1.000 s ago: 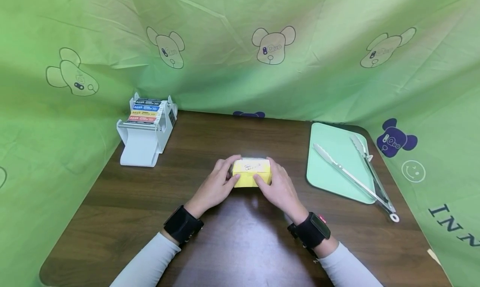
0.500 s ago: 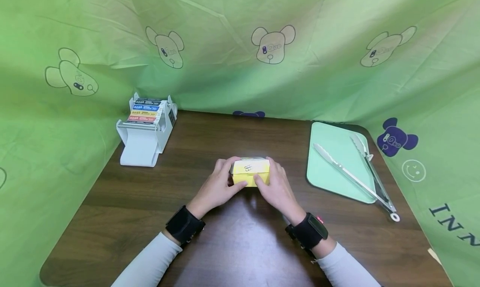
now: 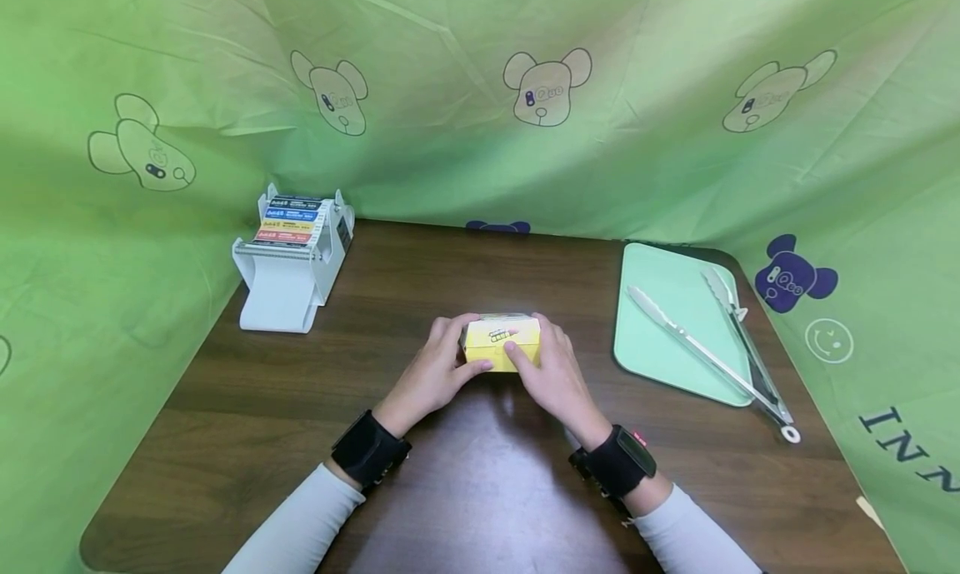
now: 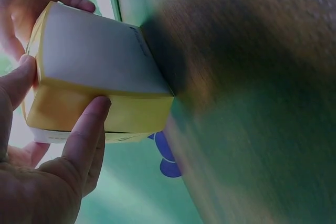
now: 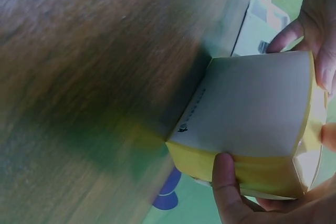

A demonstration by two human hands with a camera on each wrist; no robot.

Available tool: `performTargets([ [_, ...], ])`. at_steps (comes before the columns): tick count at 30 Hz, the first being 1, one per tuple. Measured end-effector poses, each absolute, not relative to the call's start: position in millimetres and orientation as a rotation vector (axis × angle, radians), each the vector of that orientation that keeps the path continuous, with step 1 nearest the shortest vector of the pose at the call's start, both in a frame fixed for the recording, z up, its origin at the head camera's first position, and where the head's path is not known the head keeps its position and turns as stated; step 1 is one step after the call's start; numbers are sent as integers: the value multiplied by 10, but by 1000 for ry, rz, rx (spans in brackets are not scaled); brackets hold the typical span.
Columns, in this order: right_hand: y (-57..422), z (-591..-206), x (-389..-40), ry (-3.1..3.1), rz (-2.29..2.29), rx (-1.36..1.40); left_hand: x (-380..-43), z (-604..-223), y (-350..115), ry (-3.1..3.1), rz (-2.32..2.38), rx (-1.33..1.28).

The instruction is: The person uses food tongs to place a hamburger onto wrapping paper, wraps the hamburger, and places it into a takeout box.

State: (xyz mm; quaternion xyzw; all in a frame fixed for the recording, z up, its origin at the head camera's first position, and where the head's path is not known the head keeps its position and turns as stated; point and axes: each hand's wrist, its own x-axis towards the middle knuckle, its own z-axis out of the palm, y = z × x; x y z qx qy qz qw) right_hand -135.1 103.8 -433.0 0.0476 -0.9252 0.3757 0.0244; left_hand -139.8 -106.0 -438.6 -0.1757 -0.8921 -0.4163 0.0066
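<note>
A small yellow and white cardboard box [image 3: 491, 334] rests on the brown table in front of me, its lid side upward with small printed marks. My left hand [image 3: 427, 374] grips its left end, thumb along the near yellow side and fingers behind. At the right end my right hand [image 3: 557, 378] holds it, with the thumb raised against the near top edge. The left wrist view shows a white panel of the box [image 4: 100, 51] with a fingertip on the yellow side. In the right wrist view the box [image 5: 247, 108] has one lower edge on the table.
Back left stands a white dispenser [image 3: 296, 262] with colour-striped labels and a white strip hanging out. To the right lies a mint-green cutting board [image 3: 652, 341], with metal tongs [image 3: 705, 353] across it and past its edge. A green printed cloth [image 3: 450, 157] hangs behind the table.
My left thumb has slid right along the near side of the box. The right thumb has moved slightly up and left over its top edge. The box stays in place.
</note>
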Motion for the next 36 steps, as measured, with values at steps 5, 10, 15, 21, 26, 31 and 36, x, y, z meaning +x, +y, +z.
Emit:
performTargets([
  [5, 1042, -4340, -1358, -2858, 1141, 153, -1400, -4391, -1057, -2793, -1273, -558],
  [10, 1057, -4365, -1365, -2848, 1107, 177, -1399, -4389, -1054, -2794, -1223, -567],
  [15, 1054, -4369, -1361, -2846, 1088, 194, -1394, -4387, -1062, -2795, -1191, -581],
  [21, 1051, -4342, -1351, -2855, 1096, 170, -1388, -4383, -1063, -2795, -1224, -580],
  [26, 1056, -4299, -1346, -2860, 1130, 153, -1378, -4375, -1059, -2803, -1218, -576],
  [31, 1057, -4285, -1358, -2865, 1227, 116, -1375, -4369, -1058, -2808, -1194, -575],
  [36, 1033, -4287, -1367, -2841, 1358, 24, -1371, -4369, -1060, -2811, -1180, -585],
])
